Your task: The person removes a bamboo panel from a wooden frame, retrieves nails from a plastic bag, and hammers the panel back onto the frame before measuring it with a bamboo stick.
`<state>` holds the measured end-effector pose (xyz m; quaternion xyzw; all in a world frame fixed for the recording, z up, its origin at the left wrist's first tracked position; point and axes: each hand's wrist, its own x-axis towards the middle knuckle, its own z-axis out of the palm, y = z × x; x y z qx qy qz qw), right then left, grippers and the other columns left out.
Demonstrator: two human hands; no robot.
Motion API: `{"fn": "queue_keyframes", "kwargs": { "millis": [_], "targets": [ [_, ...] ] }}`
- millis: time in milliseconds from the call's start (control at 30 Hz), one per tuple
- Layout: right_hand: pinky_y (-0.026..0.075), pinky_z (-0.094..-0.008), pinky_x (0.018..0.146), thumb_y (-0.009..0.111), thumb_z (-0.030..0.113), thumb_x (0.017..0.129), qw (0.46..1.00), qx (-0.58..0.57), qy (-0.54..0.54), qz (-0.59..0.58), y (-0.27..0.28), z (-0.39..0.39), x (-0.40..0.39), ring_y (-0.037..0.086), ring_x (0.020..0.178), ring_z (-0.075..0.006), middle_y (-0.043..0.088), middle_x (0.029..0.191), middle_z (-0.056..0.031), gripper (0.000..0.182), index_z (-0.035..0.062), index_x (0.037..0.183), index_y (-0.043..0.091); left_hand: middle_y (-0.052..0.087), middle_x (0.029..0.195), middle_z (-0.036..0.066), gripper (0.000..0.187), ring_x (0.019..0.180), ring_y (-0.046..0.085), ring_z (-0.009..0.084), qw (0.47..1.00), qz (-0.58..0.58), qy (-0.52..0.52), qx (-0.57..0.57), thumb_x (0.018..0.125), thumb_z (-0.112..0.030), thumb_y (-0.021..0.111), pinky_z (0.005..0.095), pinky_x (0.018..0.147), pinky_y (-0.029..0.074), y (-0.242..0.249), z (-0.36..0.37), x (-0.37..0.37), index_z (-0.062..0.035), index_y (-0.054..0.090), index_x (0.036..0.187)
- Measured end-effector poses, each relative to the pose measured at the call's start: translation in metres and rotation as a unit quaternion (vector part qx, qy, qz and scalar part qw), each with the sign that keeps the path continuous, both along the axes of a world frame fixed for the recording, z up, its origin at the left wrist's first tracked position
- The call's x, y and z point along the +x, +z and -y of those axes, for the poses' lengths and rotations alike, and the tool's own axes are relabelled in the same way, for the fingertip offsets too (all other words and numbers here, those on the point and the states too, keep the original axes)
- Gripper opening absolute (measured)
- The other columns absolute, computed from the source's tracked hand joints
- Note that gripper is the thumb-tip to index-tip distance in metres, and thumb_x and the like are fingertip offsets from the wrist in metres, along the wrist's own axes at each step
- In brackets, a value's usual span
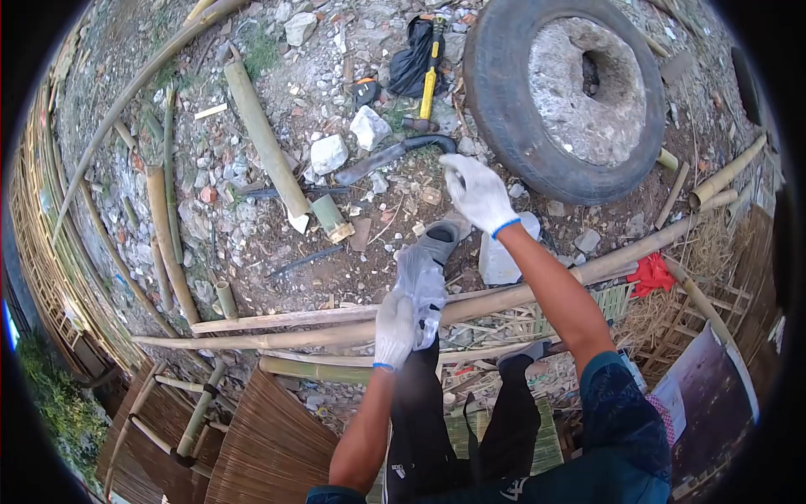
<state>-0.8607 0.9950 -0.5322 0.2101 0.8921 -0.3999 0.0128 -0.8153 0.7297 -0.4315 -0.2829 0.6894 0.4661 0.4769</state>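
My left hand (395,329), in a white knit glove with a blue cuff, is closed on a crumpled clear plastic bag (426,294). The bag lies over my lower leg, just behind a grey shoe (439,241). Ahead and to the right, my right hand (476,193) wears a matching glove. Its fingers are curved with a gap inside the bend, and I see nothing held there. Closest to its fingertips is the black curved handle of a machete (375,164) lying on the rubble.
A tire (495,101) surrounds a concrete block (554,92) at upper right. A yellow-handled hammer (430,80) lies by a black bag (410,63) and a tape measure (366,91). A bamboo piece (264,134), white stones (328,154) and a long bamboo pole (336,336) lie around.
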Motion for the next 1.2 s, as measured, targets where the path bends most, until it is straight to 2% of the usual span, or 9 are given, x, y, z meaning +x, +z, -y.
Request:
{"fn": "queue_keyframes", "kwargs": {
  "millis": [133, 367, 533, 667, 733, 800, 900, 1067, 1200],
  "targets": [
    [0.056, -0.0489, 0.088, 0.062, 0.028, 0.094, 0.983, 0.106, 0.032, 0.147, -0.163, -0.005, -0.083, 0.069, 0.100, -0.0390, 0.069, 0.111, -0.0180, 0.034, 0.0213, 0.127, 0.062, 0.060, 0.086, -0.001, 0.022, 0.068, 0.051, 0.0037, 0.998, -0.023, 0.052, -0.014, 0.106, -0.019, 0.051, 0.0236, 0.057, 0.044, 0.016, 0.006, -0.011, 0.0000, 0.060, 0.112],
    [0.053, -0.0506, 0.093, 0.074, 0.040, 0.081, 0.923, 0.231, 0.045, 0.305, -0.189, 0.011, -0.124, 0.066, 0.112, -0.0359, 0.069, 0.115, -0.0132, 0.042, 0.0247, 0.120, 0.069, 0.052, 0.084, -0.001, 0.022, 0.077, 0.046, 0.0066, 0.990, -0.021, 0.139, -0.033, 0.108, -0.020, 0.051, 0.0254, 0.070, 0.042, 0.002, 0.011, 0.007, -0.0003, 0.060, 0.108],
    [0.054, -0.0495, 0.084, 0.077, 0.037, 0.075, 0.971, 0.185, 0.046, 0.143, -0.123, 0.005, -0.074, 0.065, 0.095, -0.0377, 0.068, 0.096, -0.0162, 0.038, 0.0149, 0.105, 0.068, 0.051, 0.084, -0.003, 0.020, 0.077, 0.044, 0.0053, 0.992, -0.001, 0.122, -0.010, 0.108, -0.019, 0.051, 0.0242, 0.070, 0.041, 0.028, -0.013, -0.001, -0.0009, 0.059, 0.110],
    [0.053, -0.0481, 0.079, 0.070, 0.017, 0.082, 0.995, -0.074, -0.065, 0.029, 0.003, 0.023, 0.009, 0.065, 0.084, -0.0373, 0.064, 0.086, -0.0151, 0.019, 0.0103, 0.097, 0.060, 0.052, 0.084, -0.003, 0.019, 0.075, 0.045, 0.0045, 0.999, -0.039, 0.024, 0.015, 0.107, -0.018, 0.052, 0.0236, 0.067, 0.041, 0.061, -0.022, -0.006, -0.0008, 0.060, 0.111],
    [0.053, -0.0416, 0.080, 0.068, 0.014, 0.088, 0.931, -0.295, -0.186, 0.105, 0.057, 0.038, 0.069, 0.066, 0.083, -0.0303, 0.063, 0.085, -0.0133, 0.017, 0.0079, 0.100, 0.058, 0.053, 0.085, -0.003, 0.018, 0.076, 0.046, 0.0049, 0.995, -0.077, -0.064, 0.019, 0.106, -0.016, 0.052, 0.0240, 0.068, 0.041, 0.086, -0.026, -0.007, -0.0002, 0.060, 0.112],
    [0.050, -0.0309, 0.077, 0.067, 0.010, 0.093, 0.830, -0.461, -0.294, 0.106, 0.110, 0.055, 0.127, 0.057, 0.085, -0.0073, 0.060, 0.088, 0.0001, 0.013, 0.0076, 0.101, 0.058, 0.054, 0.087, -0.002, 0.018, 0.078, 0.047, 0.0053, 0.990, -0.069, -0.122, 0.007, 0.106, -0.015, 0.051, 0.0245, 0.070, 0.042, 0.114, -0.035, -0.007, 0.0002, 0.059, 0.110],
    [0.049, -0.0291, 0.082, 0.065, 0.016, 0.096, 0.812, -0.429, -0.376, 0.125, 0.167, 0.082, 0.217, 0.055, 0.086, -0.0081, 0.058, 0.092, 0.0025, 0.015, 0.0069, 0.107, 0.061, 0.056, 0.091, 0.001, 0.020, 0.083, 0.050, 0.0085, 0.944, -0.149, -0.293, 0.032, 0.107, -0.017, 0.049, 0.0280, 0.075, 0.046, 0.127, -0.025, 0.008, 0.0003, 0.057, 0.111],
    [0.046, -0.0267, 0.074, 0.068, 0.019, 0.094, 0.648, -0.424, -0.627, 0.085, 0.203, 0.160, 0.368, 0.053, 0.080, -0.0076, 0.057, 0.087, 0.0033, 0.016, 0.0068, 0.102, 0.062, 0.058, 0.091, 0.003, 0.020, 0.084, 0.051, 0.0089, 0.912, -0.075, -0.399, 0.060, 0.106, -0.016, 0.049, 0.0292, 0.075, 0.047, 0.161, -0.037, 0.036, 0.0014, 0.057, 0.107],
    [0.046, -0.0277, 0.072, 0.065, 0.022, 0.096, 0.534, -0.376, -0.756, 0.051, 0.202, 0.256, 0.477, 0.054, 0.075, -0.0086, 0.057, 0.083, 0.0029, 0.017, 0.0070, 0.100, 0.060, 0.058, 0.088, 0.002, 0.020, 0.075, 0.049, 0.0078, 0.777, -0.168, -0.598, 0.104, 0.105, -0.017, 0.049, 0.0260, 0.066, 0.045, 0.159, -0.024, 0.078, 0.0005, 0.058, 0.105]
  ]
}}
